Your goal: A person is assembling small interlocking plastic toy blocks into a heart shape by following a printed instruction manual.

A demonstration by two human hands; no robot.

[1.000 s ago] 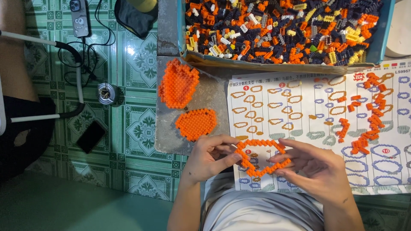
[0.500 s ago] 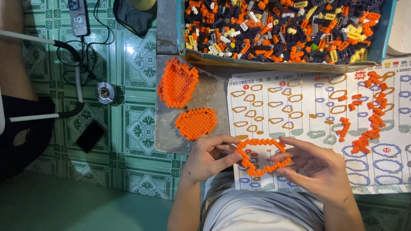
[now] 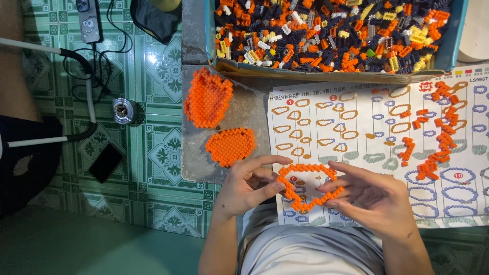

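Two hands, left point(image 3: 249, 186) and right point(image 3: 374, 198), pinch one open orange brick ring point(image 3: 309, 184) between fingertips above one instruction sheet point(image 3: 356, 132) on the surface point(image 3: 249, 109), near two solid orange brick panels point(image 3: 208, 98) and one box of loose bricks point(image 3: 331, 33).

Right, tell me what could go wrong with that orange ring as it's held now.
The orange ring is an open loop of small bricks, pinched only at its edges by the left hand and right hand, so a squeeze could snap it apart. It is held over the instruction sheet near the table's edge; loosened bricks might drop to the tiled floor.
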